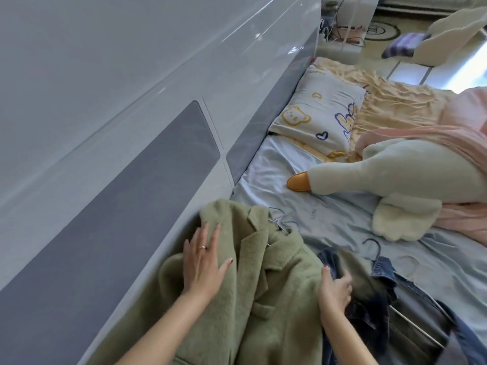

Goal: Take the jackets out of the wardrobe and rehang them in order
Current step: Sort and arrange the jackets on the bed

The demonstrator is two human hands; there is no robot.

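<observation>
Jackets lie in a heap on the bed (pixel 329 222), bottom centre of the head view. Green wool coat (pixel 263 299) is on top, collar pointing to 12 o'clock, w/ a metal hanger (pixel 279 222) poking out at the neck. L hand (pixel 203 262) lies flat on the coat's shoulder, fingers spread, palm down, a ring (pixel 202 247) on one finger. R hand (pixel 334 288) sits at the coat's 3 o'clock edge, fingers curled round dark fabric there; can't tell exactly which garment it grips. Denim jacket (pixel 390 275) lies just beside the coat at 3 o'clock, a dark hanger hook (pixel 374 246) above it. Goose plush (pixel 395 177) lies at 1 o'clock, well apart from the coat, orange beak on the blue sheet. Bear-print pillow (pixel 319 111) at 12–1 o'clock, against the grey headboard (pixel 253 127). Pink blanket (pixel 448 138) at 2 o'clock, partly over the plush.
</observation>
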